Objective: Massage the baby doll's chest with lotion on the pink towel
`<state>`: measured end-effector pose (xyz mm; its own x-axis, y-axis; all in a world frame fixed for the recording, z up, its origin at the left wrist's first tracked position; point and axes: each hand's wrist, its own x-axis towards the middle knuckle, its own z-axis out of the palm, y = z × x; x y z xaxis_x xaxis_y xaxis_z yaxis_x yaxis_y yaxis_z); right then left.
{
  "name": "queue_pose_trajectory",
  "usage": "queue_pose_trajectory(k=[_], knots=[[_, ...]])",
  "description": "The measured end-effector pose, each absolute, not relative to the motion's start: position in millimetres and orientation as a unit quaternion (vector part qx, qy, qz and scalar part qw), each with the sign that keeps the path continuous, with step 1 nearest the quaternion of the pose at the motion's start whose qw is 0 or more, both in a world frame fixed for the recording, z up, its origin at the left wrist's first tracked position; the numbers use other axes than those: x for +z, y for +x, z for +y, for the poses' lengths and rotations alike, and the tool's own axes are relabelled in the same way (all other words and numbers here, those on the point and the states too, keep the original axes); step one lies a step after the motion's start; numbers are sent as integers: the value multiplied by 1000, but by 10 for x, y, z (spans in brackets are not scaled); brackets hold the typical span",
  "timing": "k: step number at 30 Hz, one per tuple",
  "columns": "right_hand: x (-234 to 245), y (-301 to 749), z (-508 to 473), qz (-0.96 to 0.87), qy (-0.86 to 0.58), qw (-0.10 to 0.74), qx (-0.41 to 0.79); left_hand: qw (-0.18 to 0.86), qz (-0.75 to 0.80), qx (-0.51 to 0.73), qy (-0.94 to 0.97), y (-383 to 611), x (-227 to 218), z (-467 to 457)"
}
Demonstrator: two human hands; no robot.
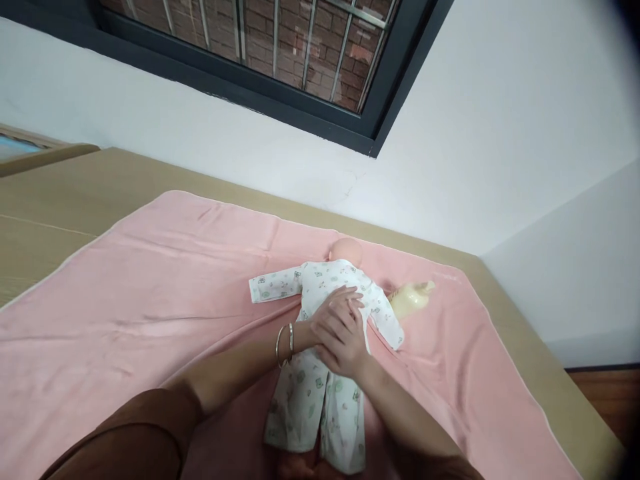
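A baby doll (345, 251) lies on its back on a pink blanket (150, 293), dressed in a white patterned romper (313, 393). Both my hands rest together on the doll's chest. My left hand (336, 308), with bangles on the wrist, lies with fingers stretched over the romper's front. My right hand (343, 343) sits just below and partly over it, fingers curled against the cloth. The doll's bare arm (413, 297) sticks out to the right, beyond the empty right sleeve.
The blanket covers a tan table (60, 193) set against a white wall (500, 147) below a dark-framed barred window (300, 53). The table's right edge drops to a wooden floor (607, 393).
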<state>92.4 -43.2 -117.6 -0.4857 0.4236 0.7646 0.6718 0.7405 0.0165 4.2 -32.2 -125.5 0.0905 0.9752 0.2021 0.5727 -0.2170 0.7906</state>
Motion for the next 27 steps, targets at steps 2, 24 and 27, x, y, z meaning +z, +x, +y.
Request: queue_pose_trajectory(k=[2,24,27], knots=[[-1214,1048,-339,-831,-358,407,-122,280,529,361,715,-45,-1134,-2],[-1074,1433,346,-667,-673,316,-41,26,381,383,841,-181,-1243,826],[-1167,1396,350,-663,-642,381,-53,36,371,404,835,-176,-1293,855]])
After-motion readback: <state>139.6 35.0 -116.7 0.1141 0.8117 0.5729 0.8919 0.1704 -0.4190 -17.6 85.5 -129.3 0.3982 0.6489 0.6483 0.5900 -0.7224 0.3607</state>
